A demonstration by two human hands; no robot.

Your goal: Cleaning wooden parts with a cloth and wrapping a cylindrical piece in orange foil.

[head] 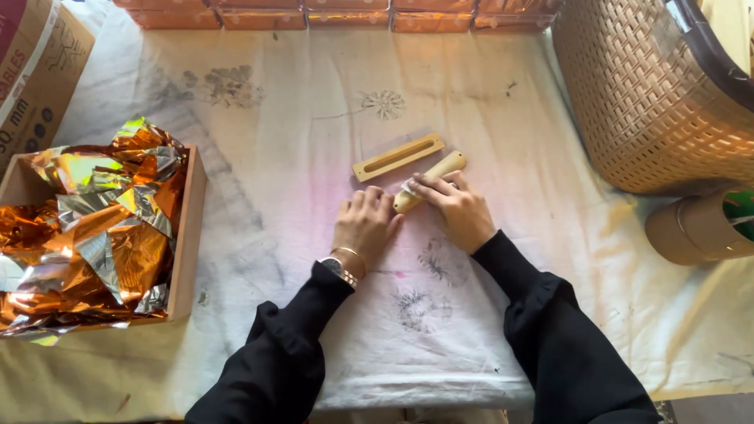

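A stained cloth (550, 259) covers your table, a woven basket (652, 102) at its right and a foil-filled box (187, 235) at its left. Mid-cloth, your right hand (457, 210) pinches white paper (410, 187) against a wooden roller (430, 180); your left hand (365, 225) rests flat, fingers released, touching the roller's near end. A slotted wooden strip (397, 157) lies just beyond.

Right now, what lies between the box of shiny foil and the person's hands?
In the head view, only bare stained white cloth lies between the wooden box of foil and the left hand. The wooden roller sits on the far side, under the right hand.
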